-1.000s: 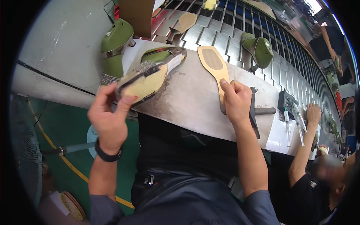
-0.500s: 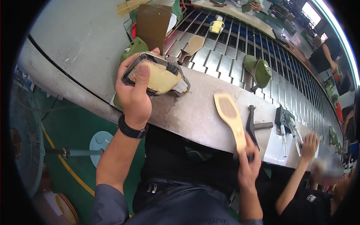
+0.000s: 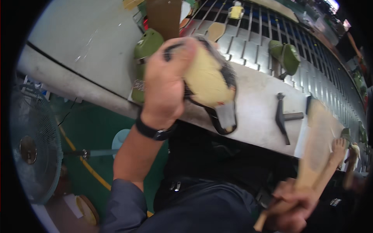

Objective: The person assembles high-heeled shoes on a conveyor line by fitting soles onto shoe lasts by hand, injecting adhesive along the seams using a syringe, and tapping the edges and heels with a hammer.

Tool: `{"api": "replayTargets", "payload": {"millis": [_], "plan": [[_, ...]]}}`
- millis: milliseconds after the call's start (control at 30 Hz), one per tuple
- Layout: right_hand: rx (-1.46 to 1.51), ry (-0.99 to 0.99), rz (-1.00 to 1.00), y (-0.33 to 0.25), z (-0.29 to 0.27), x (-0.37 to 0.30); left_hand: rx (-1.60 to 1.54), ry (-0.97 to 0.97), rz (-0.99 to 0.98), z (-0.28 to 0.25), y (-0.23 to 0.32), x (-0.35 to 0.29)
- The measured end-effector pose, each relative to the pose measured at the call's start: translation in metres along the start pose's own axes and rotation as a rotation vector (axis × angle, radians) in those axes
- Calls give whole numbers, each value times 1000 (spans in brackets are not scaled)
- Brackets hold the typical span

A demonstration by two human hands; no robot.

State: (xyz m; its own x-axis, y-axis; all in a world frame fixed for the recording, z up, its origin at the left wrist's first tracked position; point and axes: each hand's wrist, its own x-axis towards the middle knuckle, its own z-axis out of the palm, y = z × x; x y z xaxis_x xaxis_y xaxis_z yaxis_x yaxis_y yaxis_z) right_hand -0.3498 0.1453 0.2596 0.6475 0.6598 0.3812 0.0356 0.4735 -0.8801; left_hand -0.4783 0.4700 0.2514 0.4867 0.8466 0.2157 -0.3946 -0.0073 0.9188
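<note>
My left hand (image 3: 165,85) is closed round a lasted shoe upper (image 3: 208,79), held above the bench with its cream underside facing up. The thumb presses on the forepart, and the end with a pale grey tab tilts down toward me. Low at the right, my right hand (image 3: 291,206) grips a tan shoe sole (image 3: 315,136) by its narrow part. A darker oval patch marks its broad end, which points away from me. Sole and hand are blurred by motion. Beside my left hand, a green shoe upper (image 3: 149,44) stands on the bench.
A hammer (image 3: 280,116) lies on the pale bench (image 3: 254,97). Beyond runs a slatted metal conveyor (image 3: 248,46) bearing another green shoe upper (image 3: 285,58) and a tan sole (image 3: 216,31). At the right is a co-worker's hand (image 3: 339,146); a fan (image 3: 37,143) stands left.
My right hand has moved right and toward me, lifting the sole away from over the bench. The shoe in my left hand has turned, its tabbed end swinging toward me. The view has shifted.
</note>
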Motion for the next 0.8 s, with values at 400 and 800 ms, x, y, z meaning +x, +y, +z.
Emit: {"api": "replayTargets", "payload": {"millis": [400, 800], "plan": [[-145, -386, -21, -66, 19, 45, -176, -62, 70, 1, -15, -8], [-126, -572, 98, -67, 21, 57, -245, -91, 107, 1, -3, -13]]}}
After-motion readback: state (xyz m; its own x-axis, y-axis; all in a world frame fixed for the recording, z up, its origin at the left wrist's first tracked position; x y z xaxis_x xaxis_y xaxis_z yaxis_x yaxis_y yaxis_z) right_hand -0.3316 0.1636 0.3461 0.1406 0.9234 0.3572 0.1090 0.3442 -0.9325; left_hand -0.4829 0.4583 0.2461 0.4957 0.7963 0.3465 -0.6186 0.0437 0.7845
